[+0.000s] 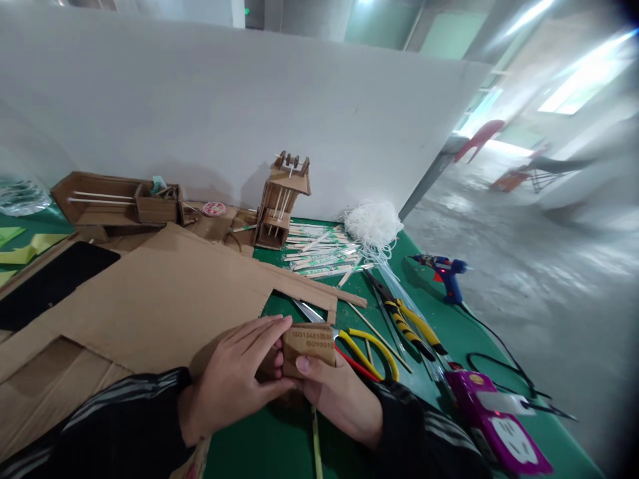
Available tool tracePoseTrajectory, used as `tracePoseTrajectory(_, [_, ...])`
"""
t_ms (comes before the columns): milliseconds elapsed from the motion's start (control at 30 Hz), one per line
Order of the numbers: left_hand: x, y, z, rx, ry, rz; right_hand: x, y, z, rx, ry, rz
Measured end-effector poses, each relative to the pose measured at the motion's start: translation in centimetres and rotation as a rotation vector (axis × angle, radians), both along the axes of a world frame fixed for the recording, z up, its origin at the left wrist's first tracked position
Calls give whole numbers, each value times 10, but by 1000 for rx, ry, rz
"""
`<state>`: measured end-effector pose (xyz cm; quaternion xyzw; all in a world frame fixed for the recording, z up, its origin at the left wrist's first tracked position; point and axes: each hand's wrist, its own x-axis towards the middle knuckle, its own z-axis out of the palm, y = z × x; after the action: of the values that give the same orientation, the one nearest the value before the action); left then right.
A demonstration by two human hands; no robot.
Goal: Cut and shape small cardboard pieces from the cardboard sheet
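A small folded piece of brown cardboard (310,338) with printed letters is held between my two hands, low in the middle of the view. My right hand (344,396) grips it from the right, the thumb pressed on its front face. Curled around its left end is my left hand (242,372), fingers and thumb closing on the edge. Just behind and right of the cardboard lie scissors (372,352) with yellow and red handles, their blades partly hidden by it. A large cardboard sheet (164,286) spreads under and beyond my left forearm.
A cardboard model (282,199) with sticks stands by the wall, near wrapped chopsticks (322,253) and white string (374,226). Pliers (407,319), a blue glue gun (446,271) and a purple power strip (499,422) lie right. A cardboard box (107,199) is at back left.
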<state>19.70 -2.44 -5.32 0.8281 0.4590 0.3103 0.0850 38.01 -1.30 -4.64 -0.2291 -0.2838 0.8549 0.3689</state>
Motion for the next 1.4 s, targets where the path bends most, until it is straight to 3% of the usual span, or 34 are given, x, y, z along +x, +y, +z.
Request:
tracePoseTrajectory(200, [3,-1,4,37,60,41,-2,-3,-3,-29,-4,-10])
tracePoseTrajectory(433, [4,-1,4,188,109,-26,-5,-7,-8,-11,3,-18])
tracePoseTrajectory(667, [2,-1,-3,94,70,35,-4,-4,-9,92,29,9])
tracePoseTrajectory(967, [-3,5,-3,-129,-45,138,5,-4,7,282,-198,-59])
tracePoseTrajectory(1400, [-5,4,-6,-52,-8,127,1,-3,-10,234,-170,-91])
